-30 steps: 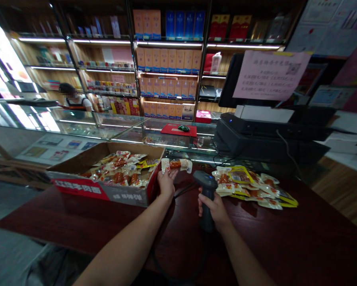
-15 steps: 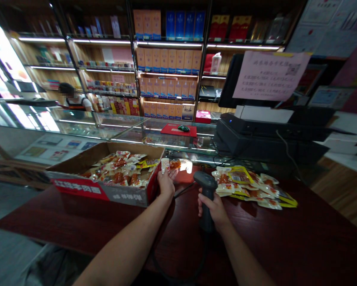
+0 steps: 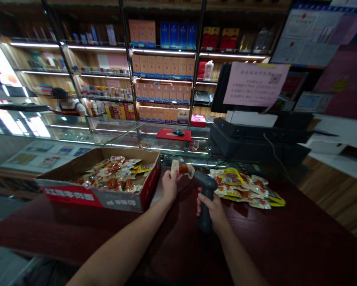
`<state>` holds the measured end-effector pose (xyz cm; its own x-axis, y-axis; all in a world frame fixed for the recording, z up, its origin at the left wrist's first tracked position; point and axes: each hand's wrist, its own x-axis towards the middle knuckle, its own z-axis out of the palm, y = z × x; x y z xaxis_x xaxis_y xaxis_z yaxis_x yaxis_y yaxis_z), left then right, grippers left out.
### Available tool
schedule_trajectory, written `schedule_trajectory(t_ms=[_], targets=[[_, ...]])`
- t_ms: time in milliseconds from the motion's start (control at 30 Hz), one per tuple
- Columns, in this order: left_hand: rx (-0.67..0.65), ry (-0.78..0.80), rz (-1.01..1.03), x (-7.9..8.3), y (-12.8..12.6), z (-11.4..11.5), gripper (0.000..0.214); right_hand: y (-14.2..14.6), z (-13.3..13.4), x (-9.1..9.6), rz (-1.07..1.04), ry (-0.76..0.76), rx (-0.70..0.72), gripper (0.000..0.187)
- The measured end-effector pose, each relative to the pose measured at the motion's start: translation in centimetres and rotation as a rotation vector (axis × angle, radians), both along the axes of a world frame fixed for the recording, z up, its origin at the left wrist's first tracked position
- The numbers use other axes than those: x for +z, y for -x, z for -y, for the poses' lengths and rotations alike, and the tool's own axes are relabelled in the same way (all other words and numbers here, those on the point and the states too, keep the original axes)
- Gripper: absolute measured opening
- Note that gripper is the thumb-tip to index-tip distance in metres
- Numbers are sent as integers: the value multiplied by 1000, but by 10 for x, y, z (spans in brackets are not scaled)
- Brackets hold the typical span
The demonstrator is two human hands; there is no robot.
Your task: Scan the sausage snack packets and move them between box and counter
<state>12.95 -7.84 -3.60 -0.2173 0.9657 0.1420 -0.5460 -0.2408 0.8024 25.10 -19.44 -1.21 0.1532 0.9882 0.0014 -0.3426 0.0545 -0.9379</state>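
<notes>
My left hand (image 3: 169, 184) pinches a small clear snack packet (image 3: 183, 169) with a red sausage inside, held up just left of the scanner's head. My right hand (image 3: 212, 207) is wrapped round the handle of a black handheld barcode scanner (image 3: 205, 186), which stands upright on the dark wooden counter (image 3: 286, 242). Left of my hands sits an open cardboard box (image 3: 86, 190) holding several of the same packets. A loose pile of packets (image 3: 244, 186) lies on the counter to the right of the scanner.
A black till with a printer (image 3: 256, 135) and a monitor bearing a pink notice (image 3: 256, 83) stands behind the pile. Glass display cases (image 3: 107, 133) run behind the box, with stocked shelves (image 3: 163, 79) beyond. Another person (image 3: 66, 105) is far left at the back.
My left hand has carried the packet to the right, closer to the scanner's head, and the packet now looks folded. The view has dropped slightly. My right hand keeps its grip on the scanner.
</notes>
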Motion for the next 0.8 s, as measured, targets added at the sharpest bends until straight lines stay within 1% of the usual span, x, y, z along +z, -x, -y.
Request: schedule_trajectory(t_ms=[67,167,233,300,367,500,533,600,667,800], targets=[[-13,-33,-154,-2,-12,1,33,-6,3,9,-8,-26,-16,45],[15,-70,-388,-5,-30,3,32,-18,7,19,-7,-45,-48,45],[-8,-100,-460,-7,-43,5,31,-26,10,23,-10,-40,-77,45],[-59,-133,-465,-7,-56,8,31,-34,13,23,-17,-39,-105,44],[-64,-158,-448,-4,-68,11,31,-42,17,22,-19,-53,-126,41],[100,-175,-415,11,-85,19,26,-55,22,19,-6,-60,-145,33],[127,-182,-414,14,-88,21,24,-57,23,18,-5,-56,-146,32],[139,-198,-422,18,-94,25,21,-60,24,17,-6,-48,-148,32],[127,-198,-441,13,-98,27,20,-62,25,17,-11,-49,-151,32],[84,-160,-523,-11,-102,25,18,-63,27,17,-13,-56,-146,30]])
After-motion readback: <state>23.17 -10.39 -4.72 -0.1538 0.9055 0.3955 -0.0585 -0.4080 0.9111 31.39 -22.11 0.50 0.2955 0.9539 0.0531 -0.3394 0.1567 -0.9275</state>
